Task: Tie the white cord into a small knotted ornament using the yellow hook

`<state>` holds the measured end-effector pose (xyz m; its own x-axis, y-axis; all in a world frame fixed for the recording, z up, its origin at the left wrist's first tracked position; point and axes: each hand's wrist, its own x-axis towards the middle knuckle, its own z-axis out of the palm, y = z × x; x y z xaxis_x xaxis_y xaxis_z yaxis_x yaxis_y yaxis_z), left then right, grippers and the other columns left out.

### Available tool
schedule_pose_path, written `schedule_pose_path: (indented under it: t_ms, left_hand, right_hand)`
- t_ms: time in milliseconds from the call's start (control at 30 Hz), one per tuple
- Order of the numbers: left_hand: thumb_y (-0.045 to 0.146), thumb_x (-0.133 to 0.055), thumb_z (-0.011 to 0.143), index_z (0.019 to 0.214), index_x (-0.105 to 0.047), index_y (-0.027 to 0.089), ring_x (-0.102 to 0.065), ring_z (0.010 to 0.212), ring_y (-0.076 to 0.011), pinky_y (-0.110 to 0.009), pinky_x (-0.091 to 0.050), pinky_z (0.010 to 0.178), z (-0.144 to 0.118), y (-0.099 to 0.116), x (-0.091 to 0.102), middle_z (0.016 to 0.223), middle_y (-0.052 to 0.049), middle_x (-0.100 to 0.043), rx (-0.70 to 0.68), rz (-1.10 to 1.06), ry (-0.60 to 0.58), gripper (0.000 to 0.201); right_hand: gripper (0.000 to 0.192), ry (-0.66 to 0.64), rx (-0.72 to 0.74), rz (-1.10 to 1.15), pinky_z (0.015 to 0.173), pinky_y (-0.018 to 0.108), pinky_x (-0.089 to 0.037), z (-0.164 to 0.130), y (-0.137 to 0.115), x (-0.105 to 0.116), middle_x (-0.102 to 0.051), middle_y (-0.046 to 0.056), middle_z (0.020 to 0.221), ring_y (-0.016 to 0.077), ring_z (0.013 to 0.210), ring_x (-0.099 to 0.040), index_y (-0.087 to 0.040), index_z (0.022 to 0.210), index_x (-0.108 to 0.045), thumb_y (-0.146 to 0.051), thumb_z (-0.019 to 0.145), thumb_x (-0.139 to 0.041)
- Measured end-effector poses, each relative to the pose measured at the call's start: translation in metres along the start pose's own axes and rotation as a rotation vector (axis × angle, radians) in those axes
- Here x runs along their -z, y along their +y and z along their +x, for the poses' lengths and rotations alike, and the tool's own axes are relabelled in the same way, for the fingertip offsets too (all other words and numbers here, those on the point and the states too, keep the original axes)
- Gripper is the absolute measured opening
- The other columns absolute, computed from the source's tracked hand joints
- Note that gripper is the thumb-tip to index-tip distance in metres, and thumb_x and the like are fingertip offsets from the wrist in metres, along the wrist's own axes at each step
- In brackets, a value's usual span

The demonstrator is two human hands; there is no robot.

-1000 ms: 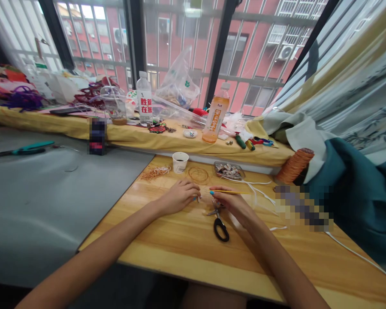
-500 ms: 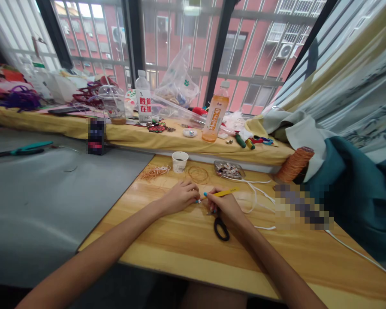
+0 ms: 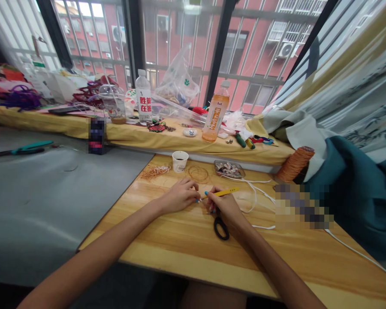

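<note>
My right hand is closed in a pen-like grip on yellow tweezers, whose thin tip points left. Opposite it, my left hand rests low over the wooden table, fingers bent and pressed together. At its fingertips, where the tweezers' tip meets them, is a tiny white piece, too small to name. A black loop handle, like that of scissors, shows below my right hand; whether it lies on the table or is also held, I cannot tell.
Beyond my hands stand a paper cup with dark liquid, a coil of brown thread, thread scraps and a clear tray of small pieces. White cords and an orange thread spool lie right. Bottles line the sill.
Almost nothing differs. My fingers and the tweezers have shifted very slightly around the small white piece.
</note>
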<state>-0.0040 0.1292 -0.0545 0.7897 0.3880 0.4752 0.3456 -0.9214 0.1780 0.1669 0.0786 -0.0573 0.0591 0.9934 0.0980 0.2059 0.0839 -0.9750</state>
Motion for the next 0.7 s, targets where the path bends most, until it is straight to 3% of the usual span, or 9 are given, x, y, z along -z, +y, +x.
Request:
schedule_pose_path:
  t_ms: [200, 400, 567, 700]
  left_hand:
    - [0.018, -0.046, 0.077, 0.086, -0.053, 0.018, -0.044, 0.089, -0.0158, -0.029, -0.037, 0.078, 0.002, -0.001, -0.002, 0.089, -0.003, -0.055, 0.068, -0.119, -0.042, 0.011]
    - [0.017, -0.046, 0.077, 0.093, -0.049, 0.016, -0.044, 0.093, -0.0164, -0.030, -0.036, 0.081, 0.002, -0.003, -0.003, 0.095, -0.006, -0.054, 0.147, -0.158, 0.060, 0.016]
    - [0.020, -0.046, 0.079, 0.087, -0.054, 0.017, -0.046, 0.086, -0.0150, -0.027, -0.036, 0.076, 0.003, -0.005, -0.005, 0.086, -0.002, -0.058, 0.101, -0.124, -0.051, 0.011]
    - [0.022, -0.044, 0.081, 0.085, -0.056, 0.017, -0.047, 0.083, -0.0144, -0.027, -0.035, 0.075, 0.004, -0.007, -0.007, 0.084, -0.002, -0.058, 0.077, -0.074, -0.068, 0.014]
  right_hand:
    - [0.018, 0.063, 0.014, -0.040, 0.034, 0.016, -0.030, -0.002, -0.004, 0.000, -0.046, -0.006, 0.042, 0.0054, 0.034, -0.041, -0.017, 0.058, -0.045, -0.030, 0.068, -0.053]
    - [0.016, 0.043, 0.021, -0.062, 0.034, 0.016, -0.028, -0.003, -0.009, 0.000, -0.047, -0.006, 0.044, 0.0051, 0.035, -0.040, -0.017, 0.058, -0.047, -0.028, 0.067, -0.054]
    - [0.011, 0.001, -0.027, 0.060, 0.035, 0.017, -0.031, 0.000, -0.004, 0.000, -0.050, -0.007, 0.046, 0.0067, 0.035, -0.043, -0.018, 0.071, -0.048, -0.027, 0.066, -0.053]
    - [0.016, 0.034, -0.005, 0.011, 0.035, 0.017, -0.031, -0.001, -0.007, 0.001, -0.049, -0.007, 0.046, 0.0074, 0.036, -0.043, -0.019, 0.079, -0.048, -0.028, 0.066, -0.053]
